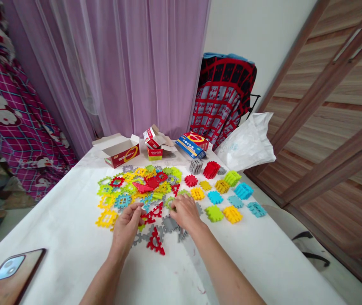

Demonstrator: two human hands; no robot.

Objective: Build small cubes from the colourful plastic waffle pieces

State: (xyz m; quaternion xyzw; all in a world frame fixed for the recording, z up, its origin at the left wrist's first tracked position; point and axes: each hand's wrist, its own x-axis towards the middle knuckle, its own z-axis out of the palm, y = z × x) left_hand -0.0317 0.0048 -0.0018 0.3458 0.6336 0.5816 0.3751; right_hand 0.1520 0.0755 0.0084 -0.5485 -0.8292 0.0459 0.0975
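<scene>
Near-left corner of table (73, 237): 1 phone (11, 273), back up, parked clear of the pcs. Far edge: 3 cardboard boxes (119, 150), open, pushed back prob to keep the middle free. Mid-table, loose pile (126, 186) of flat mixed-colour tiles, too many to count. L hand (126, 226) sits at its near edge, fingers curled together at a red triangle (155, 210); can't tell if it's actually pinched. 2nd red triangle (155, 243) lies between my wrists. R hand (185, 212) is palm-down on grey/green tiles, fingers bent, grip hidden. Further right: approx 13 small stacks (232, 214), each one colour, spaced apart so colours don't mix. 1 plastic bag (247, 146) behind them.
</scene>
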